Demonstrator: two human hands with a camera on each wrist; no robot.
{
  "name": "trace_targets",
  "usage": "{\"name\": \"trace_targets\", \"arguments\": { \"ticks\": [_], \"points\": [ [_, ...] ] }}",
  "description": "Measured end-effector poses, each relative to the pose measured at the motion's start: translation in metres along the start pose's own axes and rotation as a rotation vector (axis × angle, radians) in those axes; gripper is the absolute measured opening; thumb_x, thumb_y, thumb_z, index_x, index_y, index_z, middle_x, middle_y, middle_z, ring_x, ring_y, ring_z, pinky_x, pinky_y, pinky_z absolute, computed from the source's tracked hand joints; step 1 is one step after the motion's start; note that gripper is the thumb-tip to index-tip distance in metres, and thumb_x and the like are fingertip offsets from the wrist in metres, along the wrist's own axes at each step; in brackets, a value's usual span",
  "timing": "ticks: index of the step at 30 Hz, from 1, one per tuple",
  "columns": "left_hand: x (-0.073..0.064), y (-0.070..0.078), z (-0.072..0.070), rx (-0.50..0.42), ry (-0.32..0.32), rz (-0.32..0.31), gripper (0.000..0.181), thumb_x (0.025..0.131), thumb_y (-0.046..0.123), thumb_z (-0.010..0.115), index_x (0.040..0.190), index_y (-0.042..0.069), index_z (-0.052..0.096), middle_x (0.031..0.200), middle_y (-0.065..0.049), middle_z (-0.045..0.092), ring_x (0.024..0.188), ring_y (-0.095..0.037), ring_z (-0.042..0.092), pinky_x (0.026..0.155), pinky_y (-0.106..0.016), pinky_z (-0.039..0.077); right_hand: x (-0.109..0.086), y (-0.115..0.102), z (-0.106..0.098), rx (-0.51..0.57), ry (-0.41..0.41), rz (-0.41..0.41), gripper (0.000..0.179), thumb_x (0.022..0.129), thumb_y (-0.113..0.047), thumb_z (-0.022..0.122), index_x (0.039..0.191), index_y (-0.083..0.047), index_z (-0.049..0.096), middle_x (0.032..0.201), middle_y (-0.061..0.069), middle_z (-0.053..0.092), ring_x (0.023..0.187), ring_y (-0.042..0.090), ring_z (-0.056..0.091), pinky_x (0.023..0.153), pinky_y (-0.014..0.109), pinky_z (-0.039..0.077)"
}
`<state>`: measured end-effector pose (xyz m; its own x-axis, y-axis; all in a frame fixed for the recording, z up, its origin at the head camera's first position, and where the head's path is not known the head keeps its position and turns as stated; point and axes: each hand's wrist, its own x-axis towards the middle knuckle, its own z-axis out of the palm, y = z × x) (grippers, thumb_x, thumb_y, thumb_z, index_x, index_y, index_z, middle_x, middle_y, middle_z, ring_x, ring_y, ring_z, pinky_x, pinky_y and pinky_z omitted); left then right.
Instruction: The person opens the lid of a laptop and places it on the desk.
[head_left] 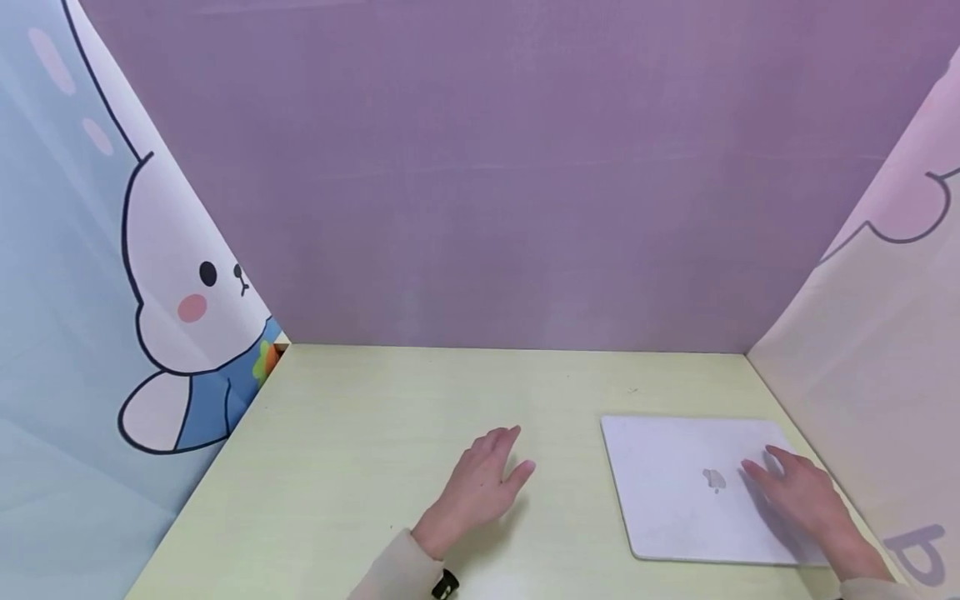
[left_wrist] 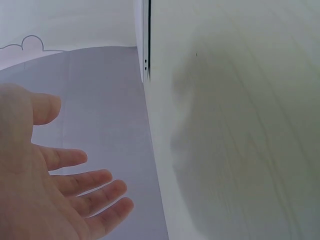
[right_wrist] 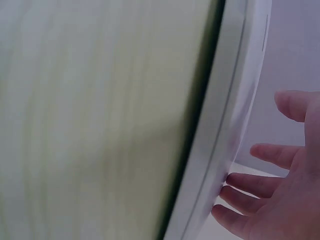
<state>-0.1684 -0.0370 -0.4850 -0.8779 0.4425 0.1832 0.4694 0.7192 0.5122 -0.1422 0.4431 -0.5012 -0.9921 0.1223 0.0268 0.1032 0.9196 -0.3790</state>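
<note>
Over on the left, the rabbit-printed curtain hangs beside the pale wooden table. The left hand is above the bare wood, thumb apart and fingers extended, holding nothing. It's well apart from the closed MacBook laptop, which lies flat on the table's right side; if only the other hand lifted, the laptop could tilt or twist for lack of support here. The right hand, fingers spread and gripping nothing, is over the lid's right part; I can't tell whether its fingertips touch. The laptop sits near the table's right edge, so a careless outward push could jam it against the right-hand curtain or leave it overhanging.
</note>
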Motion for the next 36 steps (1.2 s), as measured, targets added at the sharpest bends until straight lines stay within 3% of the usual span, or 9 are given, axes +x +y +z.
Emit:
{"name": "trace_targets", "arguments": {
  "ticks": [6,17,25,36],
  "points": [
    [-0.002,0.002,0.001,0.001,-0.007,-0.011,0.062,0.107,0.048,0.044,0.151,0.004,0.044,0.148,-0.017,0.049,0.134,-0.036,0.049,0.106,-0.054,0.043,0.000,0.010,0.002,0.002,0.022,-0.013,0.072,0.106,-0.044,0.045,0.134,0.022,0.042,0.132,0.049,0.041,0.119,0.066,0.039,0.095,0.072,0.035],
    [0.003,0.007,0.004,-0.005,-0.019,-0.004,0.065,0.107,0.051,0.040,0.153,0.006,0.041,0.151,-0.015,0.048,0.136,-0.034,0.047,0.108,-0.053,0.041,-0.004,0.033,-0.004,-0.018,-0.054,0.066,0.076,0.104,-0.050,0.045,0.135,0.020,0.040,0.132,0.051,0.038,0.114,0.072,0.036,0.088,0.077,0.037],
    [0.008,0.015,0.005,-0.007,-0.024,0.005,0.063,0.107,0.050,0.041,0.153,0.006,0.042,0.146,-0.015,0.051,0.132,-0.033,0.050,0.105,-0.052,0.043,-0.003,0.041,-0.002,-0.018,-0.022,0.030,0.067,0.100,-0.043,0.057,0.129,0.017,0.048,0.127,0.050,0.045,0.111,0.071,0.041,0.085,0.073,0.038],
    [0.014,0.024,0.013,-0.098,-0.048,-0.050,0.065,0.107,0.053,0.040,0.155,0.009,0.040,0.147,-0.013,0.050,0.134,-0.033,0.048,0.108,-0.051,0.042,-0.001,0.045,-0.002,0.014,-0.015,0.058,0.070,0.099,-0.045,0.060,0.132,0.016,0.050,0.130,0.051,0.042,0.113,0.071,0.039,0.089,0.073,0.038]
  ]
}}
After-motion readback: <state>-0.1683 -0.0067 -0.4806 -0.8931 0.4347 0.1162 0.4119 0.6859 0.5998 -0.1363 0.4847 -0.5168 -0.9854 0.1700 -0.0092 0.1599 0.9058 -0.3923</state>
